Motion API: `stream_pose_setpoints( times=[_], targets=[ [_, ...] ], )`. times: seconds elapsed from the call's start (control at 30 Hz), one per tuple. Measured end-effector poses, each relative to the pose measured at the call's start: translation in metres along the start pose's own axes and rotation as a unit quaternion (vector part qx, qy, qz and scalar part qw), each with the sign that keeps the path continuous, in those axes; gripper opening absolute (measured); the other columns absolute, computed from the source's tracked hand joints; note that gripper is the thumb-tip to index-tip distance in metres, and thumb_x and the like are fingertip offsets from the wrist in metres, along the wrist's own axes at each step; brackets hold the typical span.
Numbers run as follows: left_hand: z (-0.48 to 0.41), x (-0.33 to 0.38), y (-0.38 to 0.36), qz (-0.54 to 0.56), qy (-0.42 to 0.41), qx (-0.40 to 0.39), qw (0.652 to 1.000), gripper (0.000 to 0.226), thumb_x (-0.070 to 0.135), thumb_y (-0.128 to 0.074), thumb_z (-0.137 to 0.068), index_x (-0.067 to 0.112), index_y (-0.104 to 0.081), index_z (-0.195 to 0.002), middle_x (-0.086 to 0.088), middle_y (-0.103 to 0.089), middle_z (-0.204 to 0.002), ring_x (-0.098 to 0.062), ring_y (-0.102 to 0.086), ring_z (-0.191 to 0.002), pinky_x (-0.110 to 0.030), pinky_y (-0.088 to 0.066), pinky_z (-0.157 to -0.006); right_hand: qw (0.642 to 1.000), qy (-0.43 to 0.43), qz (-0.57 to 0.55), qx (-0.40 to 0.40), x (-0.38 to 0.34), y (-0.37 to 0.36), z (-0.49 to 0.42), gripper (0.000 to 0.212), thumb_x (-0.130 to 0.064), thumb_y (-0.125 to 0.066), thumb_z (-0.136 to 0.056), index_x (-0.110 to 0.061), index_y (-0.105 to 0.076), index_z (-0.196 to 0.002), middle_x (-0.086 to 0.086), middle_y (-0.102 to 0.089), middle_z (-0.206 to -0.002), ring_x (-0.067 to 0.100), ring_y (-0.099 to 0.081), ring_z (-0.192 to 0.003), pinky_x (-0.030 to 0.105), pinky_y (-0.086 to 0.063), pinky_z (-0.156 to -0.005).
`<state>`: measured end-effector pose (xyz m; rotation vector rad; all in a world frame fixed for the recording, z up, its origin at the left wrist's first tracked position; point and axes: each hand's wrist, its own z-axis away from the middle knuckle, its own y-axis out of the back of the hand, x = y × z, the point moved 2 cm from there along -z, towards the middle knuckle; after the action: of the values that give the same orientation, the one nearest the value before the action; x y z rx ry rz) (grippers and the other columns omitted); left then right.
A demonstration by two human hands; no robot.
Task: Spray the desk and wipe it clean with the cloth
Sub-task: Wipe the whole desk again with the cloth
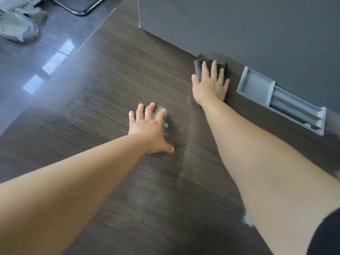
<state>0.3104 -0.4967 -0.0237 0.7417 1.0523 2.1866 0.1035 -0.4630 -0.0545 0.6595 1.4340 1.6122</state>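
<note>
The dark wood-grain desk [114, 74] fills the view. My right hand [211, 83] lies flat on a dark grey cloth [199, 66], pressing it against the desk near the back panel. My left hand [149, 126] rests flat on the desk with fingers spread, over a small wet patch with droplets [165, 124]. A faint curved wipe streak [185, 155] runs between my two arms. No spray bottle is in view.
A grey upright panel [239, 26] stands along the desk's back edge. A grey cable tray [279, 100] is set into the desk right of the cloth. Glossy floor [36, 70] lies to the left, with a chair base [82, 6] and a bag [16, 28].
</note>
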Motion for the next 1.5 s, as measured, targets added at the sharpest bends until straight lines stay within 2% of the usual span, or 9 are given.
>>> stream_pose_setpoints(
  times=[0.13,0.27,0.53,0.6,0.73,1.03,1.27,1.33,1.5],
  targets=[
    [0.005,-0.024,0.015,0.177,-0.002,0.101,0.979,0.045,0.025,-0.057,-0.084,0.022,-0.050,-0.128,-0.004,-0.037,-0.140,-0.028,-0.027,-0.132,-0.031,-0.023,-0.109,0.985,0.169,0.021,-0.014,-0.046,-0.018,0.062,0.055,-0.045,-0.025,-0.100,-0.031,-0.012,-0.152,-0.003,0.002,-0.161,0.024,0.001,-0.147,0.048,-0.001,-0.117],
    [0.018,-0.054,0.014,0.195,0.026,0.149,0.969,0.033,0.015,-0.052,-0.084,0.020,-0.057,-0.117,-0.005,-0.045,-0.130,-0.028,-0.033,-0.126,-0.030,-0.026,-0.104,0.942,0.332,0.021,-0.056,-0.023,-0.017,0.097,0.051,-0.042,-0.033,-0.101,-0.033,-0.020,-0.150,-0.007,-0.006,-0.160,0.020,-0.003,-0.147,0.043,0.001,-0.117],
    [0.032,-0.097,0.005,0.132,0.079,0.187,0.970,0.051,0.023,-0.056,-0.082,0.019,-0.045,-0.131,-0.004,-0.033,-0.141,-0.028,-0.021,-0.133,-0.035,-0.025,-0.108,0.999,0.029,-0.014,0.005,-0.097,-0.018,0.005,0.055,-0.046,-0.023,-0.101,-0.032,-0.009,-0.152,-0.003,0.005,-0.161,0.025,0.002,-0.147,0.049,0.000,-0.117],
    [0.029,-0.105,0.005,0.112,0.088,0.177,0.974,0.056,0.026,-0.056,-0.083,0.018,-0.042,-0.136,-0.005,-0.031,-0.143,-0.029,-0.021,-0.134,-0.037,-0.024,-0.110,0.997,0.082,0.004,-0.003,-0.120,-0.027,0.029,0.056,-0.047,-0.022,-0.100,-0.031,-0.008,-0.152,-0.001,0.006,-0.161,0.026,0.003,-0.147,0.050,0.000,-0.117],
    [0.027,-0.109,0.008,0.082,0.079,0.146,0.983,0.060,0.034,-0.053,-0.085,0.021,-0.035,-0.141,-0.003,-0.027,-0.146,-0.028,-0.024,-0.133,-0.036,-0.026,-0.109,0.939,0.342,0.034,-0.026,-0.104,-0.033,0.081,0.052,-0.043,-0.032,-0.100,-0.033,-0.019,-0.150,-0.005,-0.006,-0.160,0.023,-0.004,-0.147,0.046,-0.002,-0.117],
    [0.030,-0.120,0.010,0.086,0.042,0.122,0.988,0.062,0.031,-0.050,-0.087,0.025,-0.030,-0.145,0.003,-0.022,-0.150,-0.023,-0.019,-0.137,-0.030,-0.021,-0.112,0.994,0.104,0.000,-0.023,-0.169,-0.024,-0.012,0.053,-0.045,-0.019,-0.101,-0.033,-0.005,-0.152,-0.003,0.008,-0.160,0.025,0.006,-0.147,0.050,0.003,-0.117],
    [0.042,-0.126,0.017,0.261,0.066,0.222,0.937,0.045,0.008,-0.051,-0.084,0.016,-0.053,-0.128,-0.004,-0.045,-0.133,-0.023,-0.036,-0.125,-0.022,-0.024,-0.103,0.911,0.408,0.041,-0.050,-0.130,-0.033,0.090,0.055,-0.045,-0.033,-0.098,-0.031,-0.021,-0.150,-0.003,-0.007,-0.160,0.023,-0.005,-0.147,0.046,-0.002,-0.116],
    [0.046,-0.124,0.014,0.253,0.060,0.220,0.940,0.043,0.006,-0.050,-0.084,0.016,-0.054,-0.126,-0.005,-0.046,-0.131,-0.024,-0.035,-0.124,-0.021,-0.023,-0.101,0.926,0.372,0.049,-0.045,-0.106,-0.026,0.076,0.055,-0.045,-0.032,-0.097,-0.032,-0.022,-0.150,-0.005,-0.008,-0.160,0.023,-0.006,-0.147,0.047,-0.004,-0.117],
    [0.055,-0.132,0.009,0.242,0.075,0.222,0.941,0.041,0.007,-0.049,-0.084,0.016,-0.054,-0.124,-0.006,-0.046,-0.131,-0.026,-0.034,-0.124,-0.024,-0.023,-0.103,0.997,0.083,0.006,0.007,-0.140,-0.033,0.048,0.055,-0.046,-0.024,-0.100,-0.032,-0.010,-0.152,-0.003,0.003,-0.161,0.025,0.002,-0.147,0.049,0.000,-0.117]
  ],
)
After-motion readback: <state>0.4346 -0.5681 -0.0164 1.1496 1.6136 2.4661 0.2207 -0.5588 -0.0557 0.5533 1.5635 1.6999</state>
